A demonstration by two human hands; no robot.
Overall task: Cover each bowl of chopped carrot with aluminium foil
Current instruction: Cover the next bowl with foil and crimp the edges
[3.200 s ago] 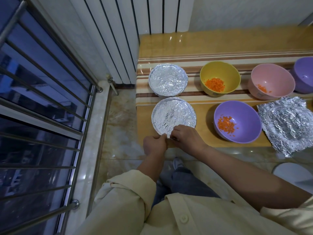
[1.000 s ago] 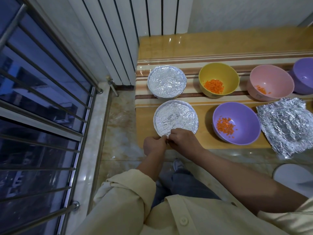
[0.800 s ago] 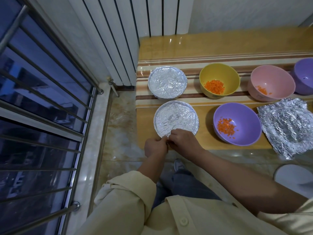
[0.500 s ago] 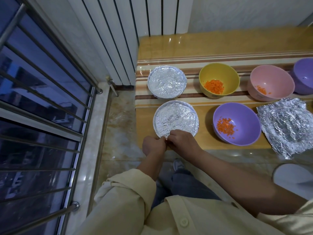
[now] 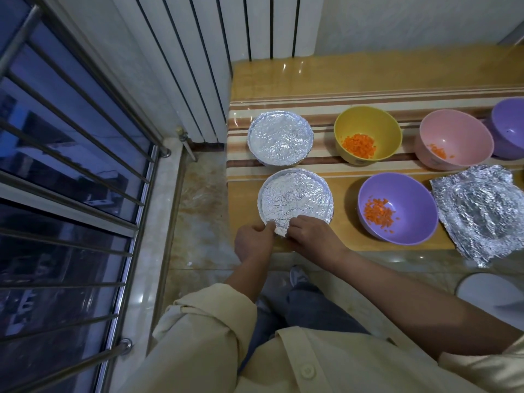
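Observation:
Two foil-covered bowls stand at the table's left end: a far one (image 5: pixel 280 137) and a near one (image 5: pixel 295 198). My left hand (image 5: pixel 253 241) and my right hand (image 5: pixel 310 235) both pinch the foil at the near bowl's front rim, where a small crumpled flap sticks up between them. To the right stand uncovered bowls with chopped carrot: a yellow bowl (image 5: pixel 367 120), a pink bowl (image 5: pixel 459 129) and a purple bowl (image 5: pixel 408 199). A loose crumpled foil sheet (image 5: pixel 482 211) lies at the right.
Another purple bowl (image 5: pixel 510 123) is cut off by the right edge. The wooden table (image 5: pixel 368 72) ends just left of the covered bowls. A white radiator (image 5: pixel 226 38) and a barred window (image 5: pixel 71 165) lie beyond, and a white round object (image 5: pixel 493 296) sits on the floor.
Both hands have stayed at the near bowl's front rim, working the foil. A small foil flap now shows between them, and the near covered bowl has shifted slightly.

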